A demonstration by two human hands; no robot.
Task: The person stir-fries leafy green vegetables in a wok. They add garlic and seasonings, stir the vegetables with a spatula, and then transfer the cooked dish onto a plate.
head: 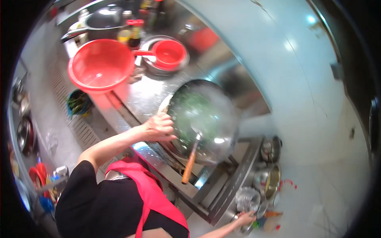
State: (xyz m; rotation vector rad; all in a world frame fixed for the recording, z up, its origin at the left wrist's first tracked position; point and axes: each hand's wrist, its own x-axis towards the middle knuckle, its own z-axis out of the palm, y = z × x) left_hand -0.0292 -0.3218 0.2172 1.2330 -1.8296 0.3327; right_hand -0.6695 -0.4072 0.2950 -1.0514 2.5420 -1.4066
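Note:
My left hand [159, 126] has its fingers curled at the near-left rim of a large wok [218, 148]; whether it grips the rim is unclear. Chopped leafy greens [193, 110] lie in the steaming wok. A metal utensil with a wooden handle [189, 166] rests in it, handle over the rim, with no hand on it. At the lower right, my right hand [246, 217] reaches to small containers beside a clear bowl [247, 198]. Its fingers are blurred, so what they touch cannot be told.
A red plastic basin [101, 65] and a red dipper [169, 54] on a metal pot [181, 64] stand beyond the wok on the steel counter. Bottles [135, 31] and a lidded pan [104, 17] are behind. Metal pots [271, 148] line the right side.

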